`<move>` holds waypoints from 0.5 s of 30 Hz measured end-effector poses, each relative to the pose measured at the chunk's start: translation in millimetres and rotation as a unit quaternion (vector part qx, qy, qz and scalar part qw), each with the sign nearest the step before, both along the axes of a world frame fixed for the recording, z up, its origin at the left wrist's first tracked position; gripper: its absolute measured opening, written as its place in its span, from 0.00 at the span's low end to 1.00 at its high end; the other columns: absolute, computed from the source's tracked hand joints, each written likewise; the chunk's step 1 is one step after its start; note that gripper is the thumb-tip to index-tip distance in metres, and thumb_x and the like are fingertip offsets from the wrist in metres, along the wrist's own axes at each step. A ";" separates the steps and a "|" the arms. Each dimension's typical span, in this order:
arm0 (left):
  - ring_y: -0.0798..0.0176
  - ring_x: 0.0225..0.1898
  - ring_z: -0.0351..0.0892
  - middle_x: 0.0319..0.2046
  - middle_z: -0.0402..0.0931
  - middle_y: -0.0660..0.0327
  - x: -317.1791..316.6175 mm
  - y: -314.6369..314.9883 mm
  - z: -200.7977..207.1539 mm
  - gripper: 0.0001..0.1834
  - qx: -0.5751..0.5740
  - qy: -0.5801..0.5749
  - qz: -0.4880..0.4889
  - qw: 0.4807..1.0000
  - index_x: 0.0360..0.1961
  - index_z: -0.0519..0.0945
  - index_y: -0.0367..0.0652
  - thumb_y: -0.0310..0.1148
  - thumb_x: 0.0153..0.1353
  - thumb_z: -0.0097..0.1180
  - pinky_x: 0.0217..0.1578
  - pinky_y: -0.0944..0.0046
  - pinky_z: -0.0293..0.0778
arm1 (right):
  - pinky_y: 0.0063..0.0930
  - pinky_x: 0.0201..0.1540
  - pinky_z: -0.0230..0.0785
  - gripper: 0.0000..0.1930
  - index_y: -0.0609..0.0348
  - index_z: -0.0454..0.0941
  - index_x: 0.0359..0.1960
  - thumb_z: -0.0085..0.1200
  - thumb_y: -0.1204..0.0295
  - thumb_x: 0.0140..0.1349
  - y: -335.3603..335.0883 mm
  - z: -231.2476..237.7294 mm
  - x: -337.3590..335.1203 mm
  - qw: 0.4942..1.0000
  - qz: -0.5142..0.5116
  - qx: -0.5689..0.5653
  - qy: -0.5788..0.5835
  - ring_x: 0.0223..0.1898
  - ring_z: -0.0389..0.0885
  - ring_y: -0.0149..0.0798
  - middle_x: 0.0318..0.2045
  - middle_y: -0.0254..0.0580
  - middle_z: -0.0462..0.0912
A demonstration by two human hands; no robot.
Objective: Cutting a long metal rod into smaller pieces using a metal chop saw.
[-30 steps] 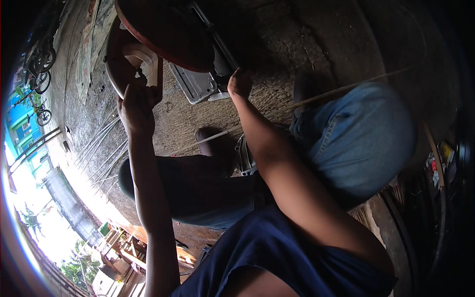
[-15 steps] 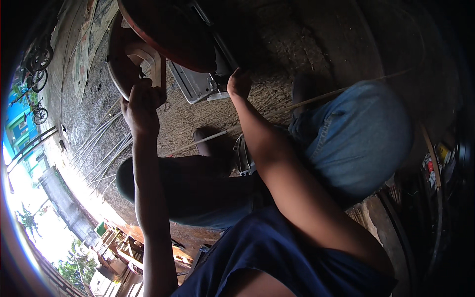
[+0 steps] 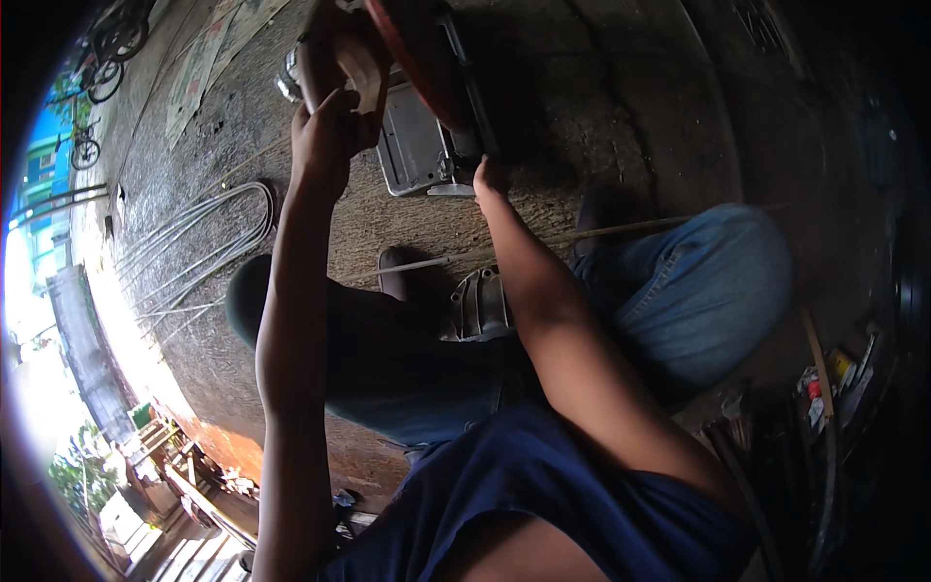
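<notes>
Machine point(image 3: 427, 73) blocking ahead, free floor point(image 3: 572, 97) right, rod point(image 3: 621, 229) crossing

There's our left arm point(image 3: 293, 330), stretched nearly straight from seven o'clock, and our left grip point(image 3: 325, 145) curls closed up between ten and eleven! Across from it, our right arm point(image 3: 592, 388) slants in from four o'clock, bends at the elbow point(image 3: 543, 315), and our right grip point(image 3: 492, 177) sits just past twelve, partly hidden.

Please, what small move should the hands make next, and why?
Probably steady the dark bar with the right hand before the left hand moves the handle: the left hand grips the handle, and the right hand is at the bar's near end.
</notes>
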State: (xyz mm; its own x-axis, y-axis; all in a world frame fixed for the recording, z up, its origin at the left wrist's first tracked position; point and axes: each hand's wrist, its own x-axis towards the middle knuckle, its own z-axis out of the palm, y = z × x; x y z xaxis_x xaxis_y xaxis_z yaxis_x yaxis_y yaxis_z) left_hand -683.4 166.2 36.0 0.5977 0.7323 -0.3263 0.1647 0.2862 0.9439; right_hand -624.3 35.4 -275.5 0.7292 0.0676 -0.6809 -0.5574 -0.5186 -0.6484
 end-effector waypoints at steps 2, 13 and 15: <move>0.69 0.21 0.72 0.20 0.69 0.64 3.1 5.6 4.1 0.12 0.021 0.005 0.005 1.000 0.33 0.76 0.33 0.32 0.54 0.59 0.30 0.65 0.75 | 0.53 0.39 0.78 0.32 0.60 0.56 0.64 0.35 0.48 0.68 -2.2 -5.7 -3.4 0.966 -0.037 0.114 0.228 0.36 0.84 0.57 0.45 0.62 0.78; 0.59 0.15 0.73 0.18 0.70 0.57 18.5 38.5 22.5 0.16 -0.087 -0.005 -0.034 0.996 0.32 0.73 0.38 0.41 0.58 0.60 0.14 0.58 0.70 | 0.48 0.50 0.76 0.25 0.65 0.74 0.51 0.48 0.55 0.63 -9.9 21.5 -21.0 0.964 0.168 -0.158 -0.133 0.48 0.81 0.56 0.45 0.61 0.80; 0.58 0.16 0.74 0.18 0.71 0.56 19.3 34.3 32.9 0.17 -0.073 0.008 -0.021 0.997 0.33 0.73 0.38 0.41 0.58 0.61 0.14 0.58 0.70 | 0.48 0.53 0.72 0.26 0.67 0.73 0.50 0.49 0.55 0.62 -7.8 40.8 -1.4 0.974 0.088 -0.138 -0.155 0.51 0.78 0.58 0.48 0.63 0.78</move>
